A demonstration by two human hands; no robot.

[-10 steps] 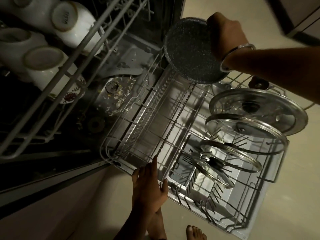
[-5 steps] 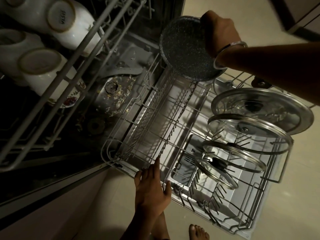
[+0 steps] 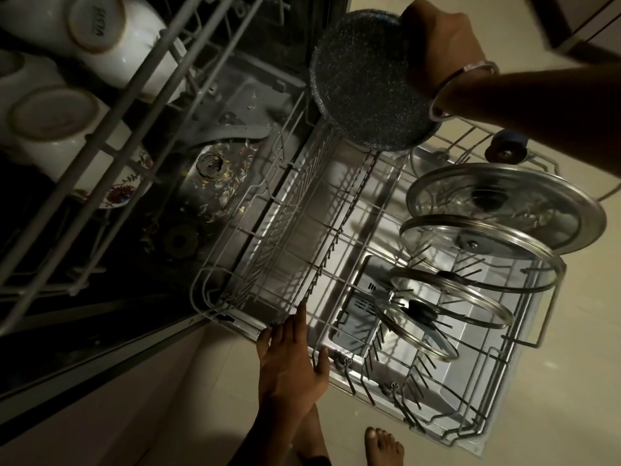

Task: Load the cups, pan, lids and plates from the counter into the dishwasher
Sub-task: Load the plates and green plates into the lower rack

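My right hand (image 3: 440, 45) grips the rim of a dark speckled pan (image 3: 363, 85) and holds it tilted over the far end of the pulled-out lower rack (image 3: 339, 230). Resting with straight fingers on the rack's near edge is my left hand (image 3: 290, 359). Several glass lids (image 3: 477, 260) stand on edge in the rack's right side, the largest (image 3: 524, 210) with a steel rim. White cups (image 3: 97, 31) sit upside down in the upper rack (image 3: 127, 105) at the top left.
The dishwasher tub (image 3: 215, 183) lies open on the left, with food scraps around its filter. A floral plate (image 3: 121, 193) shows under the upper rack. The open door lies under the lower rack. My bare foot (image 3: 383, 445) stands on the pale floor.
The pan and my right hand have shifted slightly left and up in view. My left hand stays on the rack's near edge.
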